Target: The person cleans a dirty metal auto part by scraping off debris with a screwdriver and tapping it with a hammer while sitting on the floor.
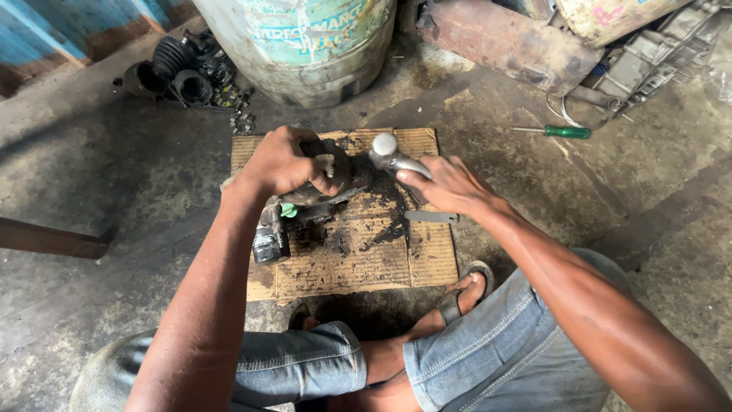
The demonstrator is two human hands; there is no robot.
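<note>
Greasy cardboard (pixel 358 259) carries a dark metal part (pixel 324 183), clasped from above by the left hand (pixel 282 162), wrist bent. Just right of that grip, the right hand (pixel 450 185) clenches a hammer (pixel 393 155), arm outstretched.

Left hand (pixel 284 162) grips a greasy metal part (pixel 329 177) on oil-stained cardboard (pixel 366 252); right hand (pixel 450 185) holds what looks like a hammer (pixel 390 152).

One cardboard sheet (pixel 427 263); one hammer (pixel 390 154); one greasy metal part (pixel 324 183); one green-handled screwdriver (pixel 555 131); one drum (pixel 305 46); two hands, left hand (pixel 280 162), right hand (pixel 446 185).
</note>
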